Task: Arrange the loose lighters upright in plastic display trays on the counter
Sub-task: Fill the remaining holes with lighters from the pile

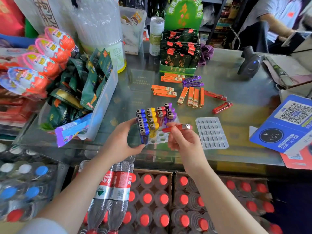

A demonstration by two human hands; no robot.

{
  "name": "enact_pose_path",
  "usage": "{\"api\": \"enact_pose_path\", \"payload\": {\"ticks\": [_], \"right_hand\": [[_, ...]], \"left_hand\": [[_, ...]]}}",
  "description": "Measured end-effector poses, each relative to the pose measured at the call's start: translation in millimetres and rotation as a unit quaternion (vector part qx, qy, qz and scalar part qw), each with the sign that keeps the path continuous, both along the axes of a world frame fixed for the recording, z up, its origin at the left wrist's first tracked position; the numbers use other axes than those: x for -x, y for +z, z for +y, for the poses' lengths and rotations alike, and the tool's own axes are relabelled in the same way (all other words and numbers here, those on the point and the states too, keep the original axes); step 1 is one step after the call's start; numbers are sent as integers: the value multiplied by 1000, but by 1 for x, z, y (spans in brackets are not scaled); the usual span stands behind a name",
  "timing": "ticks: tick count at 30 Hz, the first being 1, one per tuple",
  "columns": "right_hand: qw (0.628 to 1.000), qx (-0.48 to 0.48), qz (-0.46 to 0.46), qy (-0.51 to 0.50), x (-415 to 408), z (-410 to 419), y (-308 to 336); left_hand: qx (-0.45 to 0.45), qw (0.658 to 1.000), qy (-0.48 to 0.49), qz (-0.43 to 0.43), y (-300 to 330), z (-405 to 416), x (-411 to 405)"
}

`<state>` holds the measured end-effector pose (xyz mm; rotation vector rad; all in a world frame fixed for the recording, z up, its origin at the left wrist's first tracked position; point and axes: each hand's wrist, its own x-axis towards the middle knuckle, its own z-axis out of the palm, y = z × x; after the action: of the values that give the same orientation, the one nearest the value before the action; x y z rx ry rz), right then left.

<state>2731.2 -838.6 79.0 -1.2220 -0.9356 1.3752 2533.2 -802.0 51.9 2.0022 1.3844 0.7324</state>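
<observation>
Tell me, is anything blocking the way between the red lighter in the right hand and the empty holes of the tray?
Nothing visible does. The red lighter in the right hand lies sideways just above the tray, whose near-right holes are empty.

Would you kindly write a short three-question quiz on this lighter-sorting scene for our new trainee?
1. True or false: the right hand holds a red lighter.
2. Which hand steadies the round-holed display tray?
3. The rectangular-slotted tray is: A) full B) empty C) half full

Key: 1 true. 2 The left hand. 3 B.
</observation>
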Motion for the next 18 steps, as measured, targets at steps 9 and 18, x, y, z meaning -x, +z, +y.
{"api": "enact_pose_path", "payload": {"ticks": [9,18], "right_hand": [[864,-174,-469,-53,24,14,-19],[799,-193,-570,16,8,33,-14]], "left_hand": [[10,1000,20,6,-15,2,4],[18,1000,17,6,-15,2,5]]}}
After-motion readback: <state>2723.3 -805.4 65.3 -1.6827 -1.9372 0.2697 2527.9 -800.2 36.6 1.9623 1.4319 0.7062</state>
